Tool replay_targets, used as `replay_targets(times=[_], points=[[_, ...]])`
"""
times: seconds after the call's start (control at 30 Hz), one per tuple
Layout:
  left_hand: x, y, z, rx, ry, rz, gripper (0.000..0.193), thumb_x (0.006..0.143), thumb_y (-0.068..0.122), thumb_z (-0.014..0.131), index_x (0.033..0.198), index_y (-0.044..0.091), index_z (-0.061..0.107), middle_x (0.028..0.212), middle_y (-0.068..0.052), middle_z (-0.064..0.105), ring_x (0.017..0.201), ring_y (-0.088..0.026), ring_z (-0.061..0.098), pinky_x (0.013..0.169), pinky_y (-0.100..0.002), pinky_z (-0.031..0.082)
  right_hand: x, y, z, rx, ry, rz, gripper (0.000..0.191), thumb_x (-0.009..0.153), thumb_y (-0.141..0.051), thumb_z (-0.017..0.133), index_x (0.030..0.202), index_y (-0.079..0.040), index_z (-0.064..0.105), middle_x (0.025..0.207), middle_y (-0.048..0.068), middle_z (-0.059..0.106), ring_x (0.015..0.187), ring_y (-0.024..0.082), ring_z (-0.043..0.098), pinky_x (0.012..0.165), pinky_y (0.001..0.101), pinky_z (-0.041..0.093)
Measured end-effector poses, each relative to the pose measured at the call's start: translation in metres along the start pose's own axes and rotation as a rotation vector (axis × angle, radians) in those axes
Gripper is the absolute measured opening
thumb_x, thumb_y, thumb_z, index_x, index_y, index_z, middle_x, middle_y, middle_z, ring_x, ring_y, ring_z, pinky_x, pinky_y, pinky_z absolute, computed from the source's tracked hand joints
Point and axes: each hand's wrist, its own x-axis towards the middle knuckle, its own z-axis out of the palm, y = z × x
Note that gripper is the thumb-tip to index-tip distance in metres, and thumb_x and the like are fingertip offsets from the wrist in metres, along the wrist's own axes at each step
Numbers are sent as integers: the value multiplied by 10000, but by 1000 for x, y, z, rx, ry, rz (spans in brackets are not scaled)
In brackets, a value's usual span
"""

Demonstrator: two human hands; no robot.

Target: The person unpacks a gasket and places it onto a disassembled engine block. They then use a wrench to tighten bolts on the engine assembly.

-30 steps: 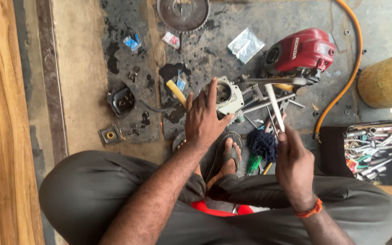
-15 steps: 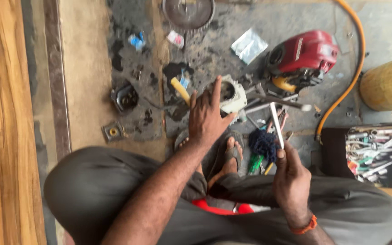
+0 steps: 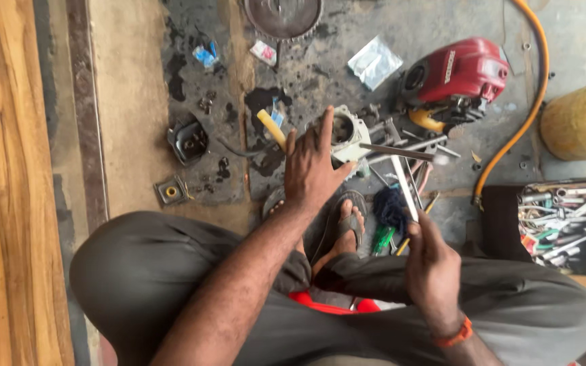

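We see a pale metal cylinder block [image 3: 344, 135], round-bored, under the spread fingers of the left hand [image 3: 312, 169], while the right hand [image 3: 433, 261] grips a slim flat file [image 3: 403, 186].

Worn metal, oily concrete, glossy red plastic

The engine part [image 3: 346, 135] under the left hand [image 3: 312, 169] is pale cast metal, matt and grimy; the flat strip [image 3: 405, 188] in the right hand [image 3: 432, 268] is bare, bright metal. The engine cover [image 3: 459, 68] is glossy red plastic, the hose [image 3: 520, 129] smooth orange rubber or plastic. The floor [image 3: 137, 122] is rough concrete, black with oil stains. The plank [image 3: 8, 169] is smooth, grained wood. The trousers [image 3: 157, 278] are matt grey cloth.
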Motion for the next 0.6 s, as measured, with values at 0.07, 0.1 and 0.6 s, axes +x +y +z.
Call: replay_targets(times=[0.07, 0.1, 0.6], points=[[-1, 0, 0, -1, 22, 2, 1248, 732, 490, 890, 1610, 128, 80, 1327, -239, 612, 1213, -363, 623, 1199, -577, 289, 1, 3, 1, -42, -38, -56, 307, 1054, -223, 581, 1289, -46, 669, 650, 126, 551, 540, 150, 474, 532, 312, 441], [-2, 2, 0, -9, 30, 9, 1249, 724, 489, 891, 1608, 136, 83, 1325, -234, 614, 1213, -359, 625, 1191, -581, 286, 1, 5, -1, -68, -50, -80, 306, 1050, -226, 588, 1271, -34, 678, 659, 115, 554, 524, 150, 477, 538, 297, 444], [-15, -3, -5, -20, 11, 106, 1381, 691, 557, 886, 1585, 38, -30, 1273, -248, 589, 1234, -359, 587, 1255, -582, 186, 120, 138, -17, 1337, 158, 689, 217, 1113, -310, 488, 947, -190, 559, 690, -82, 442, 515, 45, 306, 467, 217, 265]])
